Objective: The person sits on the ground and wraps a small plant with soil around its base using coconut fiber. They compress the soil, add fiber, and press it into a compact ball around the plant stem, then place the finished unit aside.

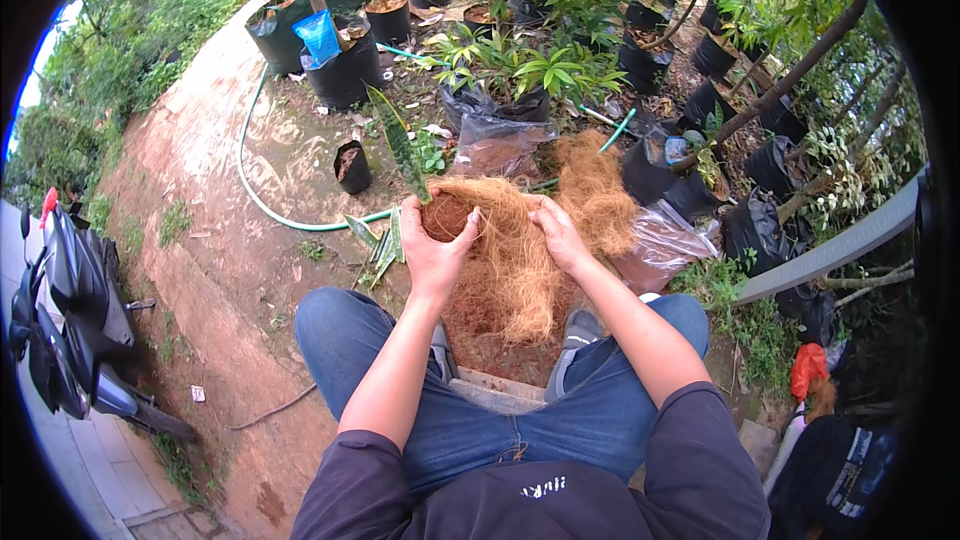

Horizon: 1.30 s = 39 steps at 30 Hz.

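My left hand (436,251) cups a ball of reddish-brown soil (448,217), and an upright variegated snake plant leaf (399,146) rises from its far side. Coconut fibre (517,247) runs from the ball towards the right and hangs down between my hands. My right hand (559,234) pinches the right edge of this fibre. More loose coconut fibre (598,195) lies on the ground beyond my right hand. Reddish loose soil (472,300) lies below the hanging fibre, between my feet. Cut snake plant leaves (386,249) lie left of my left hand.
A green hose (259,199) curves across the ground at the left. Clear plastic bags of soil (660,244) lie at the right. A small black pot (352,167) and several black planting bags (341,75) stand beyond. A motorbike (82,315) is at the far left.
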Available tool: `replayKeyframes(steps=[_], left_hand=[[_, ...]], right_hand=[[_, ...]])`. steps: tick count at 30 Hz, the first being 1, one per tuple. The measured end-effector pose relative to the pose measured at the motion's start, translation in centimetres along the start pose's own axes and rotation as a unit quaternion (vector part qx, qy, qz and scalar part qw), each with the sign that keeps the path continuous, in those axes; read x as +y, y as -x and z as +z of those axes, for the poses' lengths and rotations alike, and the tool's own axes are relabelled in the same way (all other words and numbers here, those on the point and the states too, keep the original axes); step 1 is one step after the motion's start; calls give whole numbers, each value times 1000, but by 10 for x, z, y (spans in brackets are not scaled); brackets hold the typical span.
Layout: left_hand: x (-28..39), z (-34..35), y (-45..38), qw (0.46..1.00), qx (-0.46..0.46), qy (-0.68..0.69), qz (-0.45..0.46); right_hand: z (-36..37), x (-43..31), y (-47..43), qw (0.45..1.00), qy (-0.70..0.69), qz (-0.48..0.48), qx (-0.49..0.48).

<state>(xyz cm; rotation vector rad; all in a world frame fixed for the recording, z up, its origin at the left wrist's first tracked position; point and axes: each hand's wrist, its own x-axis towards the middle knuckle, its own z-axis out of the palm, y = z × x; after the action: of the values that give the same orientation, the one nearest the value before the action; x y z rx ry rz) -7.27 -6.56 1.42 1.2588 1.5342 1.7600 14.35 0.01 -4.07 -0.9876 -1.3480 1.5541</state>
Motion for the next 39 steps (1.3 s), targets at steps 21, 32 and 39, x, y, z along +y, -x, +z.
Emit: replayKeyframes(steps=[21,32,39], left_hand=[[-8,13,18,968,-22,-201,147],[-17,7,-1,966,30,-208,148],[-19,1,-5,960,53,-229,152]], right_hand=[[5,-6,11,992,68,99,-30],[11,-21,15,996,65,51,36],[-3,-21,11,993,72,55,77]])
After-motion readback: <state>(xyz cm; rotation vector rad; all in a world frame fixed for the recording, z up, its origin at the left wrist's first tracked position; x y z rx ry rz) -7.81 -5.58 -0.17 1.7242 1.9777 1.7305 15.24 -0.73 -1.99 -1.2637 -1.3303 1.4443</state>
